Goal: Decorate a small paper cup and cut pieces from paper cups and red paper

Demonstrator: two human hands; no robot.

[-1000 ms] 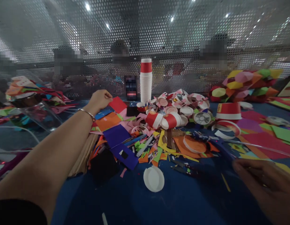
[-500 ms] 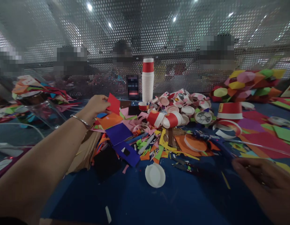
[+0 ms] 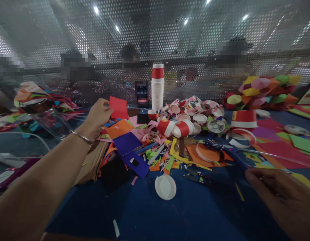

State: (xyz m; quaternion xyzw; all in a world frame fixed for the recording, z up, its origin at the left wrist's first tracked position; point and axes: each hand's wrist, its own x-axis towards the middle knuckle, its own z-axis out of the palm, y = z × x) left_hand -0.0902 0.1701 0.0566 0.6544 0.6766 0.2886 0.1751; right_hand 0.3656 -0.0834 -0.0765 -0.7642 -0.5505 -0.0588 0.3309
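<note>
Pinched in my left hand point(image 3: 99, 113) is a square of red paper point(image 3: 118, 107), held upright above the paper pile. Orange paper point(image 3: 119, 129) and purple-blue paper point(image 3: 127, 143) lie below that hand. My right hand point(image 3: 280, 197), at the lower right, has curled fingers, and its fingertips meet the handle end of a blue glue gun point(image 3: 235, 155). A clear glue stick point(image 3: 277, 154) sticks out behind the gun. The inside of the right grip is dark and partly hidden. Between my hands lies a white paper cup piece point(image 3: 165, 186), near dark-handled scissors point(image 3: 197, 177).
A tall stack of paper cups point(image 3: 158, 88) stands at the back beside a phone point(image 3: 142, 94). Many cut cup pieces point(image 3: 192, 113) are heaped in the middle. A red cup point(image 3: 243, 118) sits upside down on the right. Brown cardboard point(image 3: 91, 164) lies beneath my left arm.
The left hand has moved slightly left with the red paper, which now turns its flat face more towards me. My right hand stays at the glue gun's handle.
</note>
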